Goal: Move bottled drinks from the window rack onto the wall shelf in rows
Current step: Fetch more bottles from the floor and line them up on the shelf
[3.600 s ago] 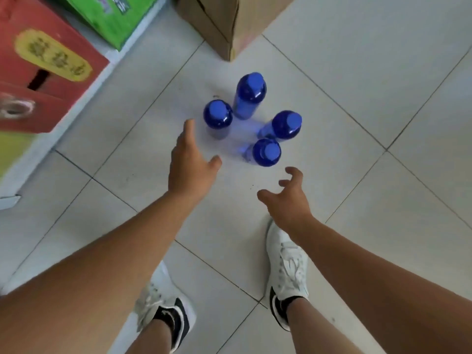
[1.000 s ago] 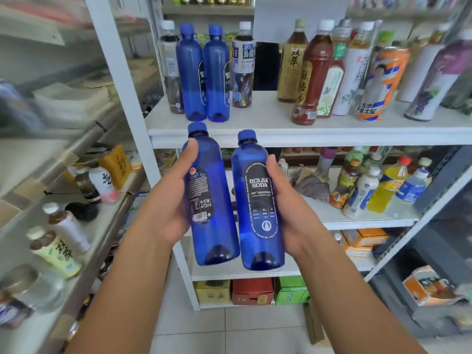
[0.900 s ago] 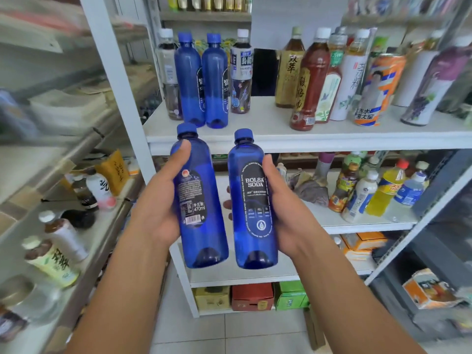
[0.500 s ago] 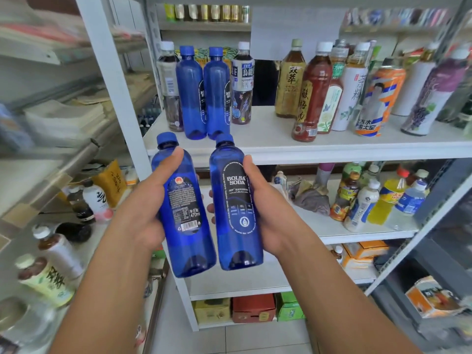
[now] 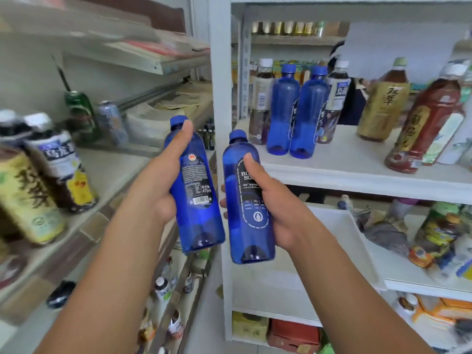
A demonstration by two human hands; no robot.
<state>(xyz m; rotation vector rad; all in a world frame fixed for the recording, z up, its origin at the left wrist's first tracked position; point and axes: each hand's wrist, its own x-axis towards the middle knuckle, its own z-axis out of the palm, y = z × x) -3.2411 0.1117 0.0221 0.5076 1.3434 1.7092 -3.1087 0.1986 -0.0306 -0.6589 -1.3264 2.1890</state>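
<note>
The left hand (image 5: 158, 190) is wrapped round the left bottle (image 5: 196, 213) and the right hand (image 5: 281, 208) round the right bottle (image 5: 242, 226), thumbs laid along the near faces. Both blue bottles are held close to upright, caps up and leaning a little left, bases low and near, long axes close to vertical. They sit side by side with a narrow gap between them, in front of the white post (image 5: 221, 85) and lower than the shelf (image 5: 332, 164). Near the left end of that white board stand two blue bottles (image 5: 282, 116), upright and touching, with tea bottles (image 5: 380, 103) to their right. On the left a rack (image 5: 112, 169) carries more drinks, blurred.
</note>
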